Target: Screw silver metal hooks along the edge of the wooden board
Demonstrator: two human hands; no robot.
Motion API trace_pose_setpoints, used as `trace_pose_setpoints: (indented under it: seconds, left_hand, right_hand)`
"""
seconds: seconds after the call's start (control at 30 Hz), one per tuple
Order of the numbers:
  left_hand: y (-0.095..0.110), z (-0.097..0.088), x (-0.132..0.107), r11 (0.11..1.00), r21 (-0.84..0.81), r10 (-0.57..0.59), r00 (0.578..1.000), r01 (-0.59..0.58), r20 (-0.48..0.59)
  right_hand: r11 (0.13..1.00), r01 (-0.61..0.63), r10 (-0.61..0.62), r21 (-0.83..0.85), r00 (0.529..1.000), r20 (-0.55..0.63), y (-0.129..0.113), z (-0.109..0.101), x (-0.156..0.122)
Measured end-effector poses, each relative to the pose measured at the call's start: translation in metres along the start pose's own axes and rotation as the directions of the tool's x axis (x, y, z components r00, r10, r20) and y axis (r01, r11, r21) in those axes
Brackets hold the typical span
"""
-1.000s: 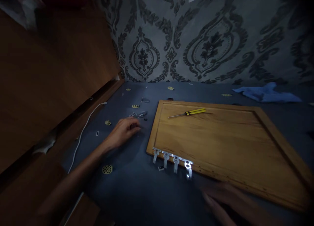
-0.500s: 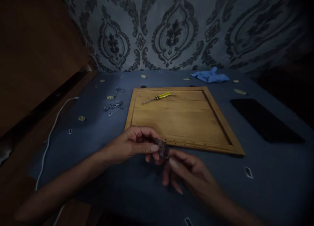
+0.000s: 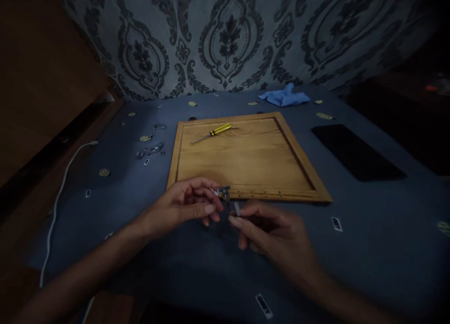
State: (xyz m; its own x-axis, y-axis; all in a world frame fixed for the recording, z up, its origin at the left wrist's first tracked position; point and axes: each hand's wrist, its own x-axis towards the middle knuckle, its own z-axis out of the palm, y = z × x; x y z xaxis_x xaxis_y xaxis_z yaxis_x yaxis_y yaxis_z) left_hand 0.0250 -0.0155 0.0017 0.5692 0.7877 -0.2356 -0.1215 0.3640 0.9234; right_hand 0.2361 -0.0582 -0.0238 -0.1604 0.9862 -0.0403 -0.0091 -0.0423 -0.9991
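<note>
A small metal cabinet hinge (image 3: pixel 225 191) is held up just over the front edge of a wooden cabinet door (image 3: pixel 242 155). The thumb and index finger of my right hand (image 3: pixel 270 225) pinch its lower end, where a grey flat part sticks up. My left hand (image 3: pixel 191 204) is beside the hinge's other end, with fingers curled and thumb apart; whether they touch it is hard to see. On the door lies a yellow-handled screwdriver (image 3: pixel 213 132). Small dark holes dot the door's near edge.
More hinge-like metal pieces (image 3: pixel 151 149) lie left of the door. To the right is a black flat object (image 3: pixel 356 151). Behind sits a blue cloth (image 3: pixel 285 97). A white cable (image 3: pixel 58 202) runs along the left, by brown wooden furniture (image 3: pixel 38 80).
The hinge has turned and now shows its metal parts spread out. My left fingers have loosened while my right hand pinches it. The view has shifted, so the table things appear farther left.
</note>
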Motion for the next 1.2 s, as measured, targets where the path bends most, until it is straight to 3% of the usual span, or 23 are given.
trace_pose_setpoints:
  seconds: [0.17,0.5,0.6,0.67,0.73,0.87,1.03,1.2]
  left_hand:
    - [0.002,0.006,0.000,0.996,0.084,-0.010,1.000,0.012,-0.023]
    - [0.006,0.010,0.004,0.964,0.258,-0.046,0.997,0.060,-0.059]
    - [0.008,0.009,0.004,0.929,0.371,0.010,0.997,0.019,-0.077]
    - [0.011,0.008,0.003,0.866,0.497,0.116,0.986,-0.042,-0.119]
    - [0.013,0.008,0.003,0.751,0.654,0.242,0.960,-0.092,-0.142]
    - [0.011,0.005,0.003,0.500,0.852,0.380,0.923,-0.156,-0.055]
    - [0.007,0.001,0.007,0.289,0.920,0.362,0.920,-0.264,0.150]
    - [0.003,0.003,0.012,0.193,0.949,0.274,0.942,-0.249,0.192]
  right_hand:
    - [0.974,0.167,-0.165,-0.155,0.986,0.029,0.001,0.002,-0.003]
    - [0.952,0.274,-0.256,-0.138,0.957,0.136,0.010,0.000,-0.002]
    - [0.947,0.283,-0.263,-0.153,0.954,0.142,0.015,0.001,-0.004]
    - [0.952,0.259,-0.242,-0.165,0.963,0.114,0.018,0.001,-0.005]
    - [0.959,0.221,-0.211,-0.175,0.974,0.078,0.021,0.002,-0.005]
    - [0.978,0.128,-0.127,-0.167,0.992,0.021,0.023,0.002,-0.005]
    - [0.994,0.033,-0.031,-0.104,0.999,0.020,0.026,0.000,0.000]
    - [0.997,-0.051,0.054,-0.054,0.998,0.045,0.027,-0.001,0.003]
